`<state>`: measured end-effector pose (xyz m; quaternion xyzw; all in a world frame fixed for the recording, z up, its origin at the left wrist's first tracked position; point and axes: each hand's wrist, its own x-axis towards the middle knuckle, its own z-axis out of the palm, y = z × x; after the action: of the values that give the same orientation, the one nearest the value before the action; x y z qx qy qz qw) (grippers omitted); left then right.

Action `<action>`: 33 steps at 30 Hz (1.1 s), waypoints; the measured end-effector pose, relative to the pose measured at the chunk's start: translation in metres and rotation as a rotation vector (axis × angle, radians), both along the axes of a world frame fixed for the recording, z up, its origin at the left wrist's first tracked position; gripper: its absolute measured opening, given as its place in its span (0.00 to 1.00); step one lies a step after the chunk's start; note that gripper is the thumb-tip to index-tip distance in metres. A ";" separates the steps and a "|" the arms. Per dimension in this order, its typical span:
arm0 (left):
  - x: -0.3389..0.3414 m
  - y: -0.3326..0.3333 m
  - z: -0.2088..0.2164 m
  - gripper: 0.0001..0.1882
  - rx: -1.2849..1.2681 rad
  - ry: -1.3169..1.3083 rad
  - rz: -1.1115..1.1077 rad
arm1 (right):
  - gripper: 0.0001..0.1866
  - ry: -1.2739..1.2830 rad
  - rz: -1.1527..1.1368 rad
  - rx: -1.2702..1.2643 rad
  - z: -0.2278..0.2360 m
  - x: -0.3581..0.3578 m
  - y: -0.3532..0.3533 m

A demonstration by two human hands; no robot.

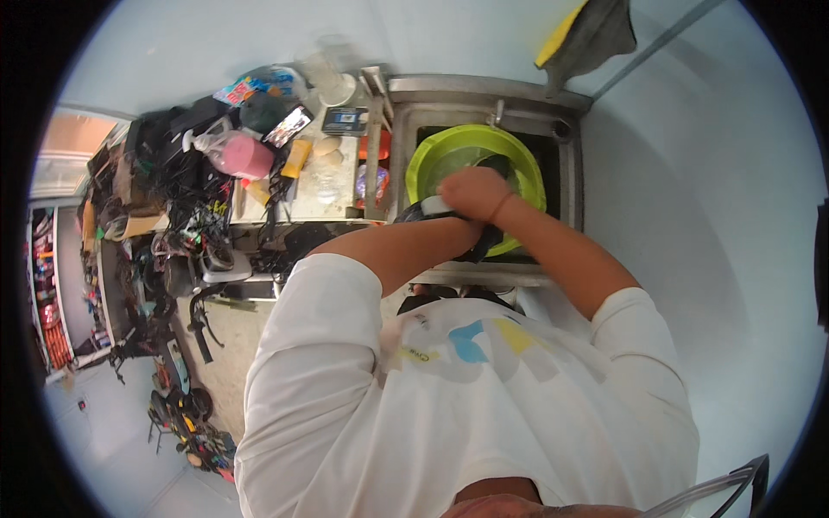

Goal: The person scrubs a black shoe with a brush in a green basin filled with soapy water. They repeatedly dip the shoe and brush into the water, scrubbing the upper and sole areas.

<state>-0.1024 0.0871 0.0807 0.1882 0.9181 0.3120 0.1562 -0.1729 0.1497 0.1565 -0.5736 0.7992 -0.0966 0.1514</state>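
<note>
Lime-green plastic basin point(420, 164) at upper centre sits under the black item point(416, 212); the right hand point(473, 193) is clenched, contents unclear, and the left hand's grip is hidden. Working low should contain drips.

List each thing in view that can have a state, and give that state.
Basin: set in the sink
Right hand: closed, its grip unclear
Left hand: hidden near the right wrist
Black item: partly in the basin, partly hidden
Pump bottle: holding pink liquid
Tap: flow unclear
Cloth: hanging
</note>
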 end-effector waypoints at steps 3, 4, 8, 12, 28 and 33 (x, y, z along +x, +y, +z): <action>-0.007 0.005 0.001 0.17 0.029 0.015 0.005 | 0.17 0.166 -0.123 0.084 -0.032 -0.067 0.055; -0.008 0.009 0.000 0.17 0.042 0.011 0.006 | 0.19 0.129 -0.237 0.198 -0.030 -0.077 0.067; -0.004 -0.017 -0.008 0.17 0.026 -0.034 0.082 | 0.11 0.162 -0.155 -0.092 -0.031 -0.016 0.059; -0.008 -0.028 -0.019 0.16 -0.011 -0.106 0.164 | 0.18 -0.069 -0.519 -0.049 -0.055 -0.047 0.080; -0.022 -0.054 -0.002 0.14 0.153 0.171 0.096 | 0.20 -0.122 -0.720 -0.097 -0.045 -0.043 0.098; -0.023 -0.073 0.005 0.13 0.054 0.087 0.229 | 0.18 -0.053 -0.678 -0.196 -0.056 -0.032 0.087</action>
<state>-0.1251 0.0146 0.0854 0.0995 0.9307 0.3440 0.0745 -0.2046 0.2366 0.1008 -0.2849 0.9269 -0.2322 0.0755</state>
